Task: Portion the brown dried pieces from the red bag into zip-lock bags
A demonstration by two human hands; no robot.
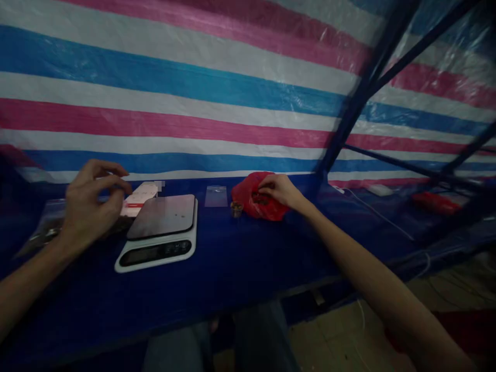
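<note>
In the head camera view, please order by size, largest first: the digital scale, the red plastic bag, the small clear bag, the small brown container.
Digital scale, red plastic bag, small clear bag, small brown container. The scale sits nearer the camera, so its rank over the red bag is unsure.

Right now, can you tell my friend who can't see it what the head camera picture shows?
A person's right hand touches a red plastic bag on a blue-covered table, and their left hand hovers beside a white digital scale. A blue, pink and white striped tarp hangs behind them.
</note>
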